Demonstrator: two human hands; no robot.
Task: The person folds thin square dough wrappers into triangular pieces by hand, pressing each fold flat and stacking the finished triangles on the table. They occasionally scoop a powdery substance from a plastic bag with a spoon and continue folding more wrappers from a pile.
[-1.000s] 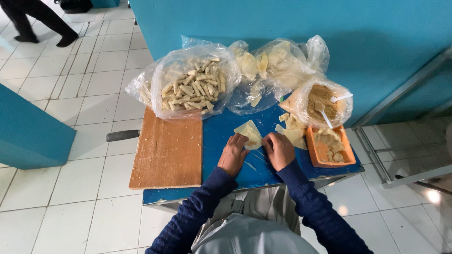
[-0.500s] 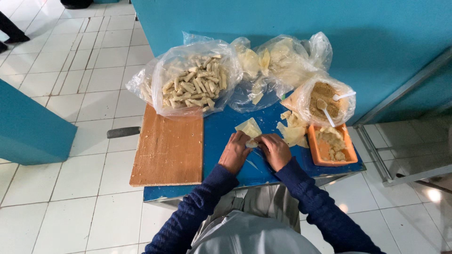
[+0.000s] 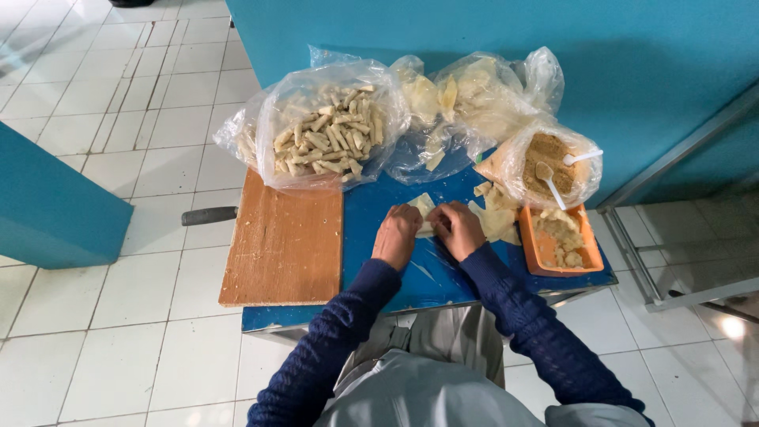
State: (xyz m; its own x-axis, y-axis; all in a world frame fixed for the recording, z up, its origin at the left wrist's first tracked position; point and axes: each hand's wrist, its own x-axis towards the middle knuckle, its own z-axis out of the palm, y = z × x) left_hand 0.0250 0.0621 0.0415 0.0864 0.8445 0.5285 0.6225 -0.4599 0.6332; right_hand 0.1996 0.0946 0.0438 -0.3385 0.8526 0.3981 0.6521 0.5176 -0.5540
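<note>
Both my hands press on a pale dough wrapper [image 3: 423, 207] lying on the blue table top [image 3: 371, 229]. My left hand [image 3: 398, 235] curls over the wrapper's left side, fingers bent down on it. My right hand [image 3: 458, 228] grips its right side. Most of the wrapper is hidden under my fingers; only its far corner shows. Loose pale wrappers [image 3: 496, 213] lie just right of my right hand.
A wooden board [image 3: 281, 245] covers the table's left part. Behind stand a clear bag of rolled pieces [image 3: 328, 130], a bag of wrappers [image 3: 474, 99] and a bag of brown crumbs with white spoons [image 3: 553, 162]. An orange tray of filling [image 3: 557, 241] sits right. Tiled floor surrounds.
My hands have closed together over the wrapper, which lay more open and visible before. The camera has shifted slightly; a person walking at the far left is out of view.
</note>
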